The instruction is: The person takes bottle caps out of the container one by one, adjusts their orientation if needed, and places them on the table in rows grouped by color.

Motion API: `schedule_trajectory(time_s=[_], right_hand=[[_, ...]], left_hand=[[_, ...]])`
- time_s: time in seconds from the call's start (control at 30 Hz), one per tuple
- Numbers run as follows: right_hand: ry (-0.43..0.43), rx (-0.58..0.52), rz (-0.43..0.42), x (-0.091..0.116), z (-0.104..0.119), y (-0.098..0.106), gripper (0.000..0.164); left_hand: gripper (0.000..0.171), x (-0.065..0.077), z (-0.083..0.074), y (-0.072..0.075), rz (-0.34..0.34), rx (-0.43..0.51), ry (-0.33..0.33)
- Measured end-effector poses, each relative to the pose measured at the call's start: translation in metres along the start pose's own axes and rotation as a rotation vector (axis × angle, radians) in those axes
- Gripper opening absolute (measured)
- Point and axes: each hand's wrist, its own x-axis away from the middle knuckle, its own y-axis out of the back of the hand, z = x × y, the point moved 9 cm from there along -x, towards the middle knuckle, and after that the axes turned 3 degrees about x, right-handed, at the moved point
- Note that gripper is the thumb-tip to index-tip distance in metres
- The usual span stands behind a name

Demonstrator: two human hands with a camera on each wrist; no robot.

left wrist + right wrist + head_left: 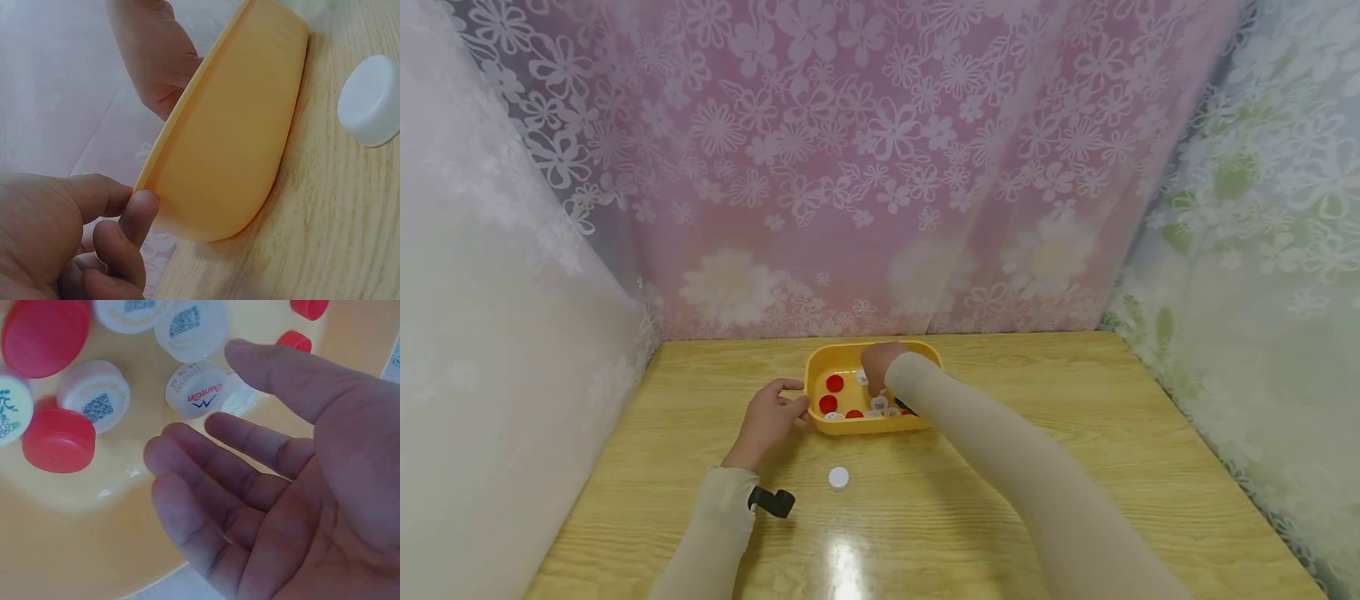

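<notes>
A yellow plastic basin (868, 426) holds several bottle caps, some red (835, 383), others white or clear with printed codes. My left hand (772, 417) is at its left end; in the left wrist view the thumb and index finger pinch the rim (169, 134). Inside the basin is my right hand (880, 367), reaching down among the caps. In the right wrist view its fingers are loosely bent, the thumb apart from them. A clear cap with red lettering (195, 394) lies right by the thumb and index fingertips. Red caps (59, 440) and white caps (103, 400) lie beyond.
One white cap (838, 477) sits on the wooden table (1000, 533) in front of the basin. A pink flowered curtain (880, 167) hangs behind the table, with pale curtains at both sides. A black wrist strap mount (772, 502) sticks out from the left sleeve.
</notes>
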Motion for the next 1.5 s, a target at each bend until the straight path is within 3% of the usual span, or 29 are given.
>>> schedule_trajectory(time_s=[0.27, 0.67, 0.87, 1.1, 1.3, 1.5], right_hand=[[0.014, -0.002, -0.016, -0.003, 0.004, 0.003, 0.018], [0.022, 0.006, -0.048, -0.014, 0.003, -0.011, 0.008], [0.016, -0.045, -0.029, -0.013, 0.001, -0.008, 0.009], [0.112, -0.039, -0.124, -0.013, -0.008, 0.006, 0.015], [0.225, -0.165, -0.226, 0.044, -0.01, 0.032, 0.019], [0.318, -0.152, -0.478, 0.106, -0.015, 0.037, 0.023]], left_hand=[[0.036, -0.001, 0.0, 0.001, 0.012, 0.011, -0.02], [0.036, 0.0, -0.002, -0.001, 0.015, 0.008, -0.011], [0.036, -0.002, 0.001, -0.001, 0.013, 0.014, -0.001], [0.035, -0.001, 0.002, 0.001, 0.01, 0.024, 0.014], [0.036, 0.0, 0.001, 0.001, 0.006, 0.02, 0.015], [0.036, 0.0, 0.0, 0.0, 0.003, 0.02, 0.012]])
